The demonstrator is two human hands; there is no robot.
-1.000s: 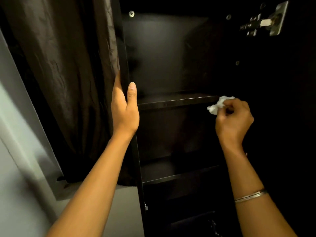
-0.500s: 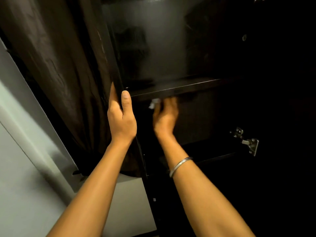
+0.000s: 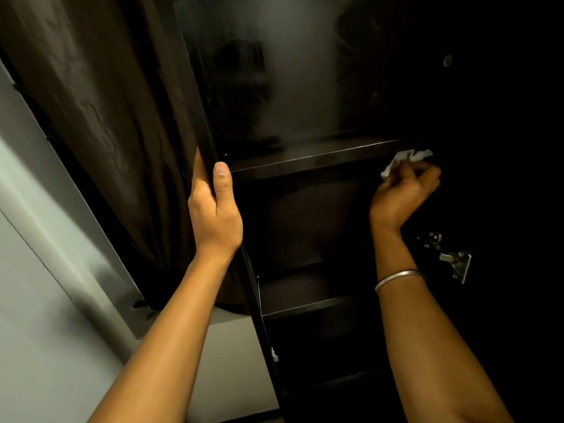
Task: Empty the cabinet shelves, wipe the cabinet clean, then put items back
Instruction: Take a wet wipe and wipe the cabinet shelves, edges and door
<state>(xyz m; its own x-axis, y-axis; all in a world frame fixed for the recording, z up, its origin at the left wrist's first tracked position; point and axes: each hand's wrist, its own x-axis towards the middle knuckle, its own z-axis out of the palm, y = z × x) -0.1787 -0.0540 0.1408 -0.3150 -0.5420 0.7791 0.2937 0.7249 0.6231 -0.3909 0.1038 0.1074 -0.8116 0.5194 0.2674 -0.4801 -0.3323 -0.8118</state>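
A dark cabinet stands open with bare shelves; its upper shelf (image 3: 311, 161) runs across the middle and a lower shelf (image 3: 305, 303) sits below. My left hand (image 3: 215, 209) grips the cabinet's left side panel (image 3: 195, 96), thumb on the front edge. My right hand (image 3: 403, 190) is closed on a crumpled white tissue (image 3: 406, 160) pressed at the right end of the upper shelf's front edge. A metal bangle (image 3: 398, 277) circles my right wrist.
A dark brown curtain (image 3: 91, 102) hangs just left of the cabinet, against a pale wall (image 3: 45, 300). A metal door hinge (image 3: 451, 257) juts from the right side panel, close to my right forearm. The cabinet's right side is very dark.
My right hand swept the tissue from the left end of the upper shelf's front edge back to its right end. The left hand kept its grip on the side panel.
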